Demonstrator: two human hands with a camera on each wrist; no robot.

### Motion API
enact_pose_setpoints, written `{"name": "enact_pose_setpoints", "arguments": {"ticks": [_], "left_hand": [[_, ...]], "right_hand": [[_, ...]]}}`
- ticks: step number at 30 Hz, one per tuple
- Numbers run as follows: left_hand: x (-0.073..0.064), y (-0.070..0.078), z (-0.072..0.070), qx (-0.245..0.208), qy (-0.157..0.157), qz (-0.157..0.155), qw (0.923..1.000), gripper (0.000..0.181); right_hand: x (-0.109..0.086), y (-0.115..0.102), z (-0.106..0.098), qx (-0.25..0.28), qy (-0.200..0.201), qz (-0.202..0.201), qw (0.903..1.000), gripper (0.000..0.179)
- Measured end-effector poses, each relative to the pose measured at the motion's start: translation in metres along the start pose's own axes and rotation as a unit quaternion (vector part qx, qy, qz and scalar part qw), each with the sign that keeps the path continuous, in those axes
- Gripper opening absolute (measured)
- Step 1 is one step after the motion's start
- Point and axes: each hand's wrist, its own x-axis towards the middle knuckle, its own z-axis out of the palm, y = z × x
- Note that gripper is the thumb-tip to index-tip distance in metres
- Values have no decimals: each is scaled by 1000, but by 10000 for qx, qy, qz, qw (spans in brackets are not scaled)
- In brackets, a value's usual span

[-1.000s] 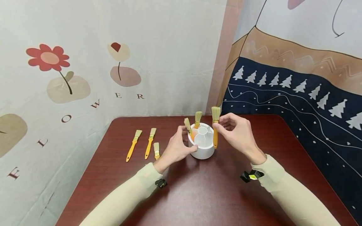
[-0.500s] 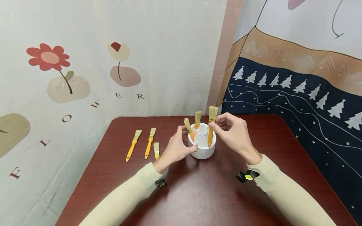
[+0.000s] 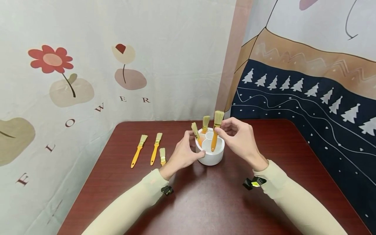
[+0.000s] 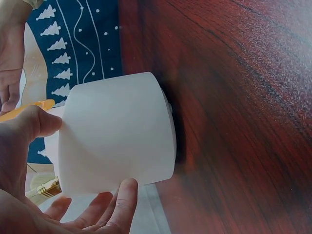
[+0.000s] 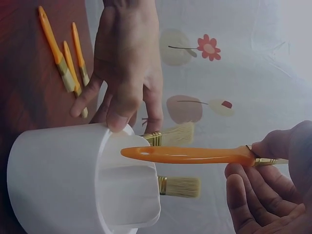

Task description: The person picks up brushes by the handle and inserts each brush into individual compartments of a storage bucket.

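A round white holder (image 3: 210, 160) with inner compartments stands on the table. My left hand (image 3: 184, 150) grips its left side, thumb at the rim and fingers round the wall, as the left wrist view also shows. Between thumb and fingers, my right hand (image 3: 241, 138) pinches a yellow-handled paintbrush (image 5: 190, 155) near its metal band. Its bristles point up and its handle end hangs over the holder's opening. Two other paintbrushes stand bristles up inside: one at the left (image 3: 195, 130), one at the back (image 3: 206, 122).
Left of the holder, three more yellow paintbrushes lie on the dark red table (image 3: 205, 202): one farthest left (image 3: 139, 151), one beside it (image 3: 156, 149), and a third (image 3: 163, 156) partly behind the left wrist. Printed cloth (image 3: 176, 58) hangs behind the table.
My right hand has moved left with the paintbrush, from beside the holder's right rim to over its opening. The brush now leans slightly. My left hand and the holder have stayed put.
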Motion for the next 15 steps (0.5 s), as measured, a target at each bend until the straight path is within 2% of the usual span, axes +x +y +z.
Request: {"name": "enact_pose_setpoints", "arguments": {"ticks": [15], "left_hand": [[0,1,-1,-28,-53,-52,10000,87]], "right_hand": [[-1,4,11,-35,-179,54,9998,19]]}}
